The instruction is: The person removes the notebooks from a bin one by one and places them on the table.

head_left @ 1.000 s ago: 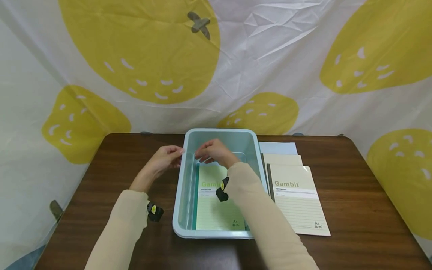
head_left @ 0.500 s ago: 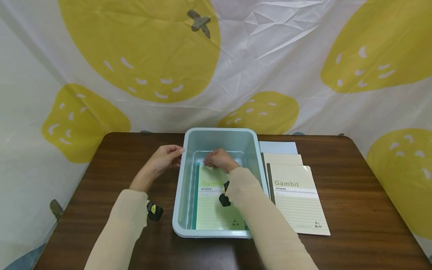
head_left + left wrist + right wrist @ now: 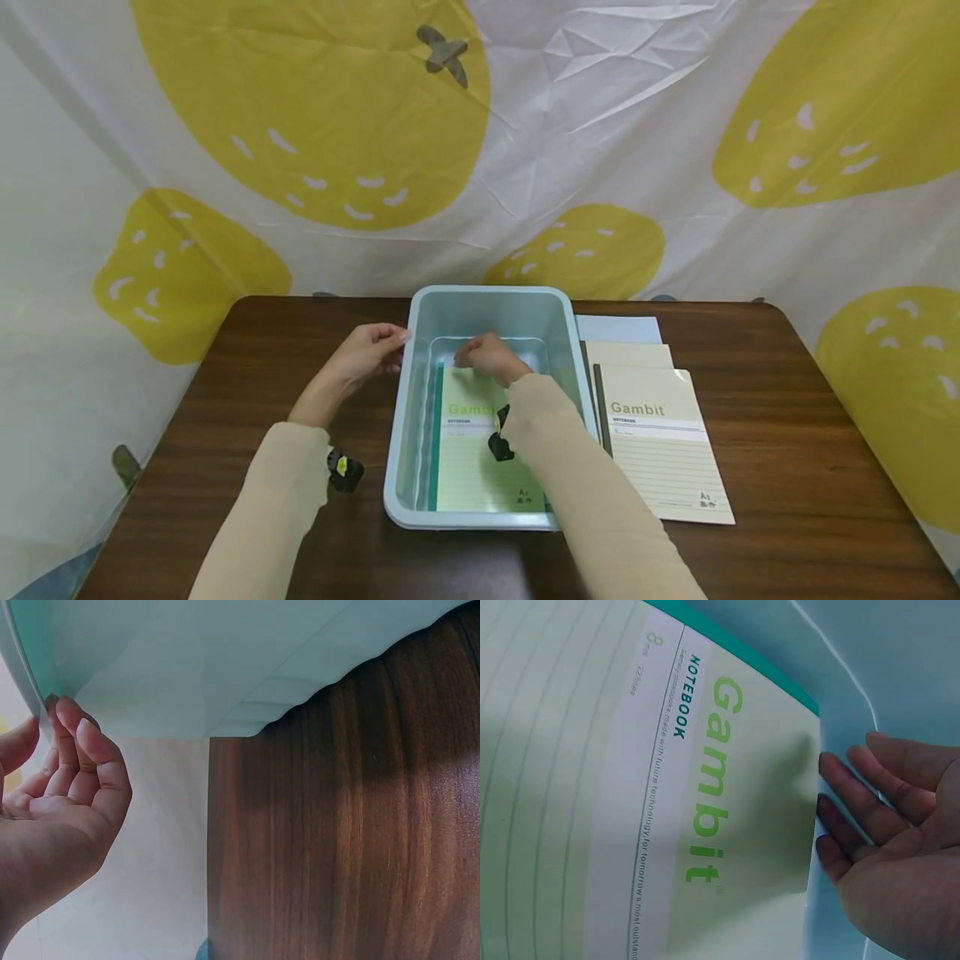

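A light blue plastic bin (image 3: 566,358) stands on the table. My left hand (image 3: 366,348) pinches its left rim, the thumb on top and the fingers on the outer side; the left wrist view also shows this hand (image 3: 71,772) at the rim. Flat inside the bin lies a pale green Gambit notebook (image 3: 480,467) with a green spine along its left side. My right hand (image 3: 491,357) is down in the bin at the notebook's far edge. In the right wrist view that hand (image 3: 900,817) has loosely bent fingers, their tips right at the edge of the notebook (image 3: 727,772).
To the right of the bin, a cream Gambit notebook (image 3: 652,450) with a dark spine overlaps another cream notebook (image 3: 628,355). A pale bluish-white sheet or cover (image 3: 618,328) sticks out behind them. The dark wooden table (image 3: 795,450) meets a lemon-patterned cloth (image 3: 360,258) at the back.
My right hand has moved down and slightly right, from over the bin's left part to the notebook's far edge. My left hand has stayed at the rim.
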